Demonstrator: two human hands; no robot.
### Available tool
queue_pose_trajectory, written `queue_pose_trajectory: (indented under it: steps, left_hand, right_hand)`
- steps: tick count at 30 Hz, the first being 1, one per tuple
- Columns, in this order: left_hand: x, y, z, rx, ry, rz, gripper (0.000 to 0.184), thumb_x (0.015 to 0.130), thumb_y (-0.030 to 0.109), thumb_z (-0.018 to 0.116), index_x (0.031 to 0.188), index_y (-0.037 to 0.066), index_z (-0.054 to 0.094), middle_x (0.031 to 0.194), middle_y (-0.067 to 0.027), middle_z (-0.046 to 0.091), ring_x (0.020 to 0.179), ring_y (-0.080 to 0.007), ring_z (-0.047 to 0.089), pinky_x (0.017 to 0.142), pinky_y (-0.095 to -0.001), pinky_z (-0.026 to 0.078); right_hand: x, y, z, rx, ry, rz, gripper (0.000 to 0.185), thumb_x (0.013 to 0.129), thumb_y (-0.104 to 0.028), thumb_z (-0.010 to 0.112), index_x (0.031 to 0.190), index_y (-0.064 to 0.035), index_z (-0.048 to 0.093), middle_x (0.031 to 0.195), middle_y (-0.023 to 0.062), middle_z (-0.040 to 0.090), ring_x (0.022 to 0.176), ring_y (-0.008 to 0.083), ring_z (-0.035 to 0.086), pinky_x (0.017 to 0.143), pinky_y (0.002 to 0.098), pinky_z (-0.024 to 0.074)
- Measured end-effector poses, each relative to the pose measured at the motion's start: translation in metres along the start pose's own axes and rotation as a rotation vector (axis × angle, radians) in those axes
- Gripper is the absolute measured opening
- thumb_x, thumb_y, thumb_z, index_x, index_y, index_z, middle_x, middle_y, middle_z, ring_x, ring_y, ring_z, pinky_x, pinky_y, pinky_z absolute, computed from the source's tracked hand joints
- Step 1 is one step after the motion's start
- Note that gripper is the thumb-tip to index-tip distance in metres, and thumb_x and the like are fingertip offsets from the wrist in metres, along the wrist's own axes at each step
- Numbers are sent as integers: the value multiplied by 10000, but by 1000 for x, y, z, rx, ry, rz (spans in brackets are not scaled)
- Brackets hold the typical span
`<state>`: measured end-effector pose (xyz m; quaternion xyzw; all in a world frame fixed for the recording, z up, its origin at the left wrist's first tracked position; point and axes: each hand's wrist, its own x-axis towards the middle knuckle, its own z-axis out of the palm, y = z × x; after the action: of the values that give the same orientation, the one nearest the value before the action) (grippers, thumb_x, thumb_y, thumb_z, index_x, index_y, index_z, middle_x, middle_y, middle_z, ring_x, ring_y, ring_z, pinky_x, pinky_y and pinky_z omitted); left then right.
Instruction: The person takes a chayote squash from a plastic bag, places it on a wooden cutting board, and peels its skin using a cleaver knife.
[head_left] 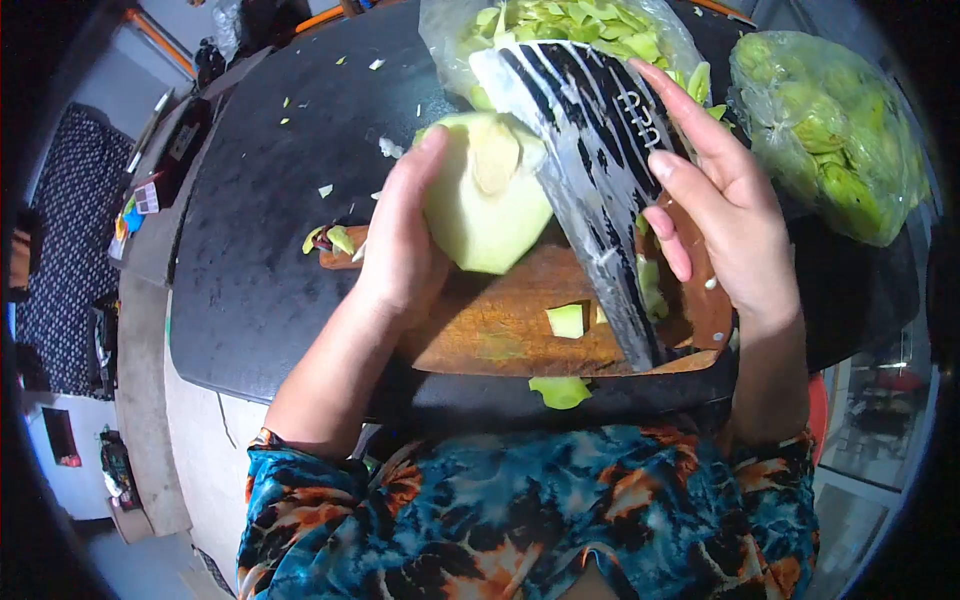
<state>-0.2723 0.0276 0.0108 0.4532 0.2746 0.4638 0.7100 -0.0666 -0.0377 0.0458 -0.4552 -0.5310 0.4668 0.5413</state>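
A pale green, peeled fruit or vegetable [484, 215] is gripped at its left side by my left hand [405, 225], the thumb on top. A wide black-and-white streaked blade [590, 150] stands tilted against its right side. My right hand [735, 205] is at the blade's right side, its thumb and fingers closed on the tool; the handle is hidden. Below both hands lies a wooden cutting board [500, 325] with a small green piece [566, 321] on it. Another peel piece [560, 392] lies at the board's near edge.
Behind the blade is an open plastic bag [450, 45] of green slices. A tied clear bag of green produce [830, 135] sits at the right. Scraps dot the dark table [250, 250]. Boxes and clutter stand beyond the table at the left.
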Motion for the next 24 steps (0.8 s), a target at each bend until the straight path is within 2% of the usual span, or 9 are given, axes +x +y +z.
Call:
queue_pose_trajectory:
  steps: [2, 3, 6, 7, 10, 13, 17, 21, 24]
  left_hand:
    - [1, 0, -11, -7, -175, -94, 575, 892, 453, 507, 1231, -12, 484, 1143, -141, 594, 1033, -223, 602, 902, -353, 482]
    - [3, -2, -16, -37, -199, -100, 645, 821, 422, 622, 1263, -20, 463, 1155, -152, 592, 1044, -235, 601, 896, -357, 491]
    - [-3, 0, -13, 12, -272, -76, 681, 770, 330, 709, 1288, -26, 446, 1165, -147, 591, 1053, -232, 596, 910, -352, 484]
    - [-4, 4, -7, 28, -253, -52, 619, 719, 234, 755, 1223, -14, 496, 1104, -110, 608, 1003, -186, 595, 879, -322, 482]
    - [0, 5, -8, 282, -251, 77, 525, 695, 208, 753, 1132, 9, 542, 1020, -63, 614, 937, -146, 580, 842, -288, 469]
    - [0, 8, -8, 362, -254, 101, 491, 684, 210, 745, 1094, 19, 554, 983, -44, 612, 911, -133, 572, 829, -275, 457]
    - [-1, 12, -11, 432, -223, 165, 496, 687, 214, 735, 1103, 14, 554, 981, -38, 610, 908, -130, 563, 829, -276, 447]
    - [-8, 15, -5, 332, -168, 182, 521, 687, 206, 727, 1133, 6, 546, 998, -43, 605, 921, -134, 554, 840, -277, 433]
    - [-11, 18, -6, 337, -174, 164, 520, 686, 202, 724, 1134, 6, 548, 1004, -46, 602, 927, -135, 550, 845, -273, 425]
  right_hand:
    - [-3, -5, -2, -54, -30, -30, 532, 918, 22, 423, 1436, -41, 320, 1178, 88, 572, 527, 30, 460, 387, 158, 385]
    - [-5, -7, -3, -80, -46, -45, 543, 908, 36, 427, 1435, -38, 321, 1158, 96, 578, 522, 27, 456, 389, 157, 386]
    - [-10, -11, -7, -176, -75, -110, 563, 883, 59, 409, 1432, -29, 322, 1042, 99, 607, 498, 21, 440, 396, 160, 394]
    - [-12, -14, -6, -210, -57, -121, 574, 873, 61, 406, 1434, -25, 319, 991, 90, 610, 491, 20, 434, 400, 161, 391]
    - [-16, -25, -3, -300, -41, -138, 604, 846, 64, 400, 1437, -16, 308, 870, 65, 618, 477, 16, 423, 416, 163, 383]
    - [-20, -32, -9, -364, -75, -113, 626, 825, 54, 406, 1440, -7, 302, 798, 44, 615, 488, 14, 430, 439, 156, 368]
    - [-20, -26, -10, -350, -72, -183, 631, 829, 42, 423, 1444, -20, 300, 847, 58, 616, 501, 22, 446, 439, 160, 385]
    - [-18, -16, -8, -337, -62, -299, 651, 827, 34, 443, 1454, -39, 285, 907, 80, 616, 519, 34, 468, 442, 168, 407]
    - [-20, -21, -4, -334, -46, -271, 660, 822, 37, 443, 1455, -27, 268, 917, 86, 617, 528, 41, 483, 441, 171, 413]
